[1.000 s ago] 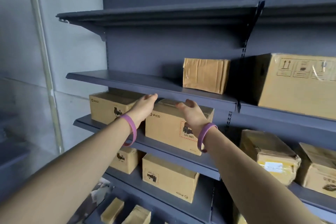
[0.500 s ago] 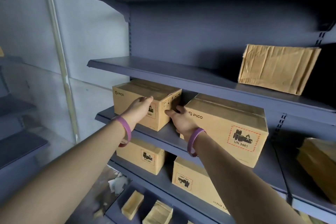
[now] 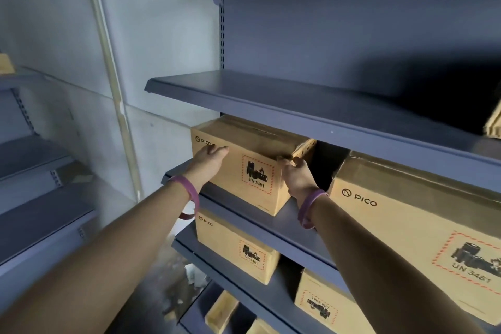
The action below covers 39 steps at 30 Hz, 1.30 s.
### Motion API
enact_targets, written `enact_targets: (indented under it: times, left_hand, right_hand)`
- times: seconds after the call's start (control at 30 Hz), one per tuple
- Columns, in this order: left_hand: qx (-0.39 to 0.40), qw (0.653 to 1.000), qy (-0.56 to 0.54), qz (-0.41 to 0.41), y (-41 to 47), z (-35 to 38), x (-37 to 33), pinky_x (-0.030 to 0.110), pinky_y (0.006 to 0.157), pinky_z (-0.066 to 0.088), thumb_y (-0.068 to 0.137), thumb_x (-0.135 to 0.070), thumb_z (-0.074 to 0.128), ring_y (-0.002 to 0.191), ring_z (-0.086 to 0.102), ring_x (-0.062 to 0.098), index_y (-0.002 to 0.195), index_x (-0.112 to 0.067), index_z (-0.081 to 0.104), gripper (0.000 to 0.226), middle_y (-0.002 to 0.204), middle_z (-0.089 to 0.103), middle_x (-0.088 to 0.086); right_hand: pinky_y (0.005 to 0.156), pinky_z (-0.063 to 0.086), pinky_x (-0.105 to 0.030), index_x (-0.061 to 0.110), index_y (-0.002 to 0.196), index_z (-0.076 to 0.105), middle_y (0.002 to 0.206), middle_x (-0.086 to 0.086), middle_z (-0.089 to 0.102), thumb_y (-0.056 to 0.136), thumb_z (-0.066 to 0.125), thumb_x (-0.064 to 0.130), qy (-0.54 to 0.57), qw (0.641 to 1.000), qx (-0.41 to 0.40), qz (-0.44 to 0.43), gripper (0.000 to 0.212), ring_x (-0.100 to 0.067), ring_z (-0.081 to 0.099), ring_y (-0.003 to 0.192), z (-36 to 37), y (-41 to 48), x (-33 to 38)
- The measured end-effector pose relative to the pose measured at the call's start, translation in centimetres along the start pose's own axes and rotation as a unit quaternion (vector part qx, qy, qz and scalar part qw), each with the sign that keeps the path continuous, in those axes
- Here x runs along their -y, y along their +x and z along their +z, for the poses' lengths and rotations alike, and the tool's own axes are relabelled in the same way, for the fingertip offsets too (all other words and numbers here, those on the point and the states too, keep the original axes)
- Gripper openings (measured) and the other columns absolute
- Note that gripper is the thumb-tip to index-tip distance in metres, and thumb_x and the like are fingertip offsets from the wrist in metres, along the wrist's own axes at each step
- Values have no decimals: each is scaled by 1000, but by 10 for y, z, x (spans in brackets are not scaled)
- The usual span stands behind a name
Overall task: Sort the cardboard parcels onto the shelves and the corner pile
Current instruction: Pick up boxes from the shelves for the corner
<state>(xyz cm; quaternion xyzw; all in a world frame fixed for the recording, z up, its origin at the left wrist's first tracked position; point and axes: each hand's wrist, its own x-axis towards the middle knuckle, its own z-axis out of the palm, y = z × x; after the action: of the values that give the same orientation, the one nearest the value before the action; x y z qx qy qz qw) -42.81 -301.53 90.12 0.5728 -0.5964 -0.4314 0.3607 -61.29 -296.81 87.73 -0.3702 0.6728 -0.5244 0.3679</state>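
Parcel (image 3: 233,171), label (image 3: 257,177) fwd, long axis L-R, right hand (image 3: 298,176) grips corner

Dark grey steel shelving, four tiers in view.
- Top shelf (image 3: 271,100): corner of a tan parcel (image 3: 494,123) at the far right edge.
- Second shelf (image 3: 284,225): small PICO carton (image 3: 244,171) at left, large PICO carton (image 3: 420,228) at right, with a gap between.
- Third shelf (image 3: 282,295): lower PICO carton (image 3: 233,247); well apart at right, a carton with an upside-down label (image 3: 325,304).
- Lowest shelf (image 3: 195,317): small cardboard parcels (image 3: 221,312), partly cut off.
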Motion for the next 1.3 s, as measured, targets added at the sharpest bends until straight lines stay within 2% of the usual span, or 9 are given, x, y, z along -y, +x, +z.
enact_targets:
  times: [0.07, 0.13, 0.33, 0.47, 0.57, 0.7, 0.93, 1.13, 1.3]
  left_hand:
    - [0, 1000, 1, 6, 19, -6, 7, 43, 111, 38, 100, -41, 50, 125, 46, 24, 127, -18, 50, 35, 126, 49, 2]
    - [-2, 1000, -1, 3, 39, -13, 15, 44, 112, 37, 99, -42, 51, 134, 43, 26, 145, -17, 41, 53, 144, 46, 2]
    - [-35, 999, -14, 4, 105, -37, 25, 38, 105, 39, 98, -38, 52, 135, 43, 33, 155, -17, 23, 68, 154, 36, 11]
    - [-47, 998, -27, 20, 141, -43, 29, 40, 105, 39, 97, -35, 53, 134, 44, 34, 154, -14, 24, 67, 152, 37, 13]
    - [-23, 998, -48, 29, 160, -44, 33, 31, 89, 35, 100, -34, 50, 123, 49, 27, 150, -10, 30, 59, 137, 47, 9]
    - [-2, 996, -88, 34, 184, -43, 37, 30, 82, 36, 99, -37, 53, 105, 56, 25, 129, -10, 46, 41, 114, 56, 6]
    - [29, 979, -197, -34, 194, -44, 41, 41, 82, 40, 95, -36, 62, 83, 49, 11, 115, -20, 43, 32, 93, 51, -9]
    - [-7, 974, -223, -36, 173, -54, 43, 40, 79, 42, 94, -30, 65, 75, 43, 7, 114, -16, 47, 30, 86, 47, -9]
    - [-29, 975, -219, -13, 123, -68, 46, 29, 62, 43, 94, -32, 65, 70, 45, 4, 113, -15, 47, 31, 83, 49, -8]
  right_hand:
    - [59, 42, -20, 12, 141, 35, 120, -6, 58, 102, 49, 35, 14, 1000, -19, 8, 48, -13, 57, 85, 6, 16, -1]
    - [77, 49, -27, 12, 144, 33, 131, -9, 57, 101, 50, 37, 22, 999, -43, 14, 53, -24, 60, 106, 11, 29, -3]
    - [105, 45, -45, 13, 148, 30, 140, -10, 51, 101, 51, 37, 64, 991, -116, 17, 57, -31, 55, 121, 23, 60, -6]
    - [103, 47, -48, 17, 149, 31, 140, -7, 53, 100, 53, 36, 92, 983, -157, 18, 57, -31, 58, 118, 31, 71, -11]
    - [97, 52, -47, 21, 148, 34, 136, -8, 57, 100, 54, 32, 118, 977, -178, 24, 53, -30, 63, 110, 33, 79, -14]
    - [57, 54, -27, 26, 145, 43, 128, -6, 64, 99, 55, 30, 143, 970, -194, 33, 48, -17, 65, 78, 33, 83, -16]
    - [51, 53, -27, 35, 145, 43, 116, -5, 68, 99, 52, 40, 152, 965, -205, 65, 48, -17, 67, 66, 34, 85, -20]
    - [89, 53, -53, 41, 134, 55, 106, -5, 71, 96, 52, 42, 172, 970, -163, 59, 38, -24, 68, 78, 34, 69, -23]
    - [95, 52, -51, 26, 126, 61, 101, -6, 74, 96, 51, 38, 183, 974, -132, 31, 34, -31, 68, 90, 32, 32, -29]
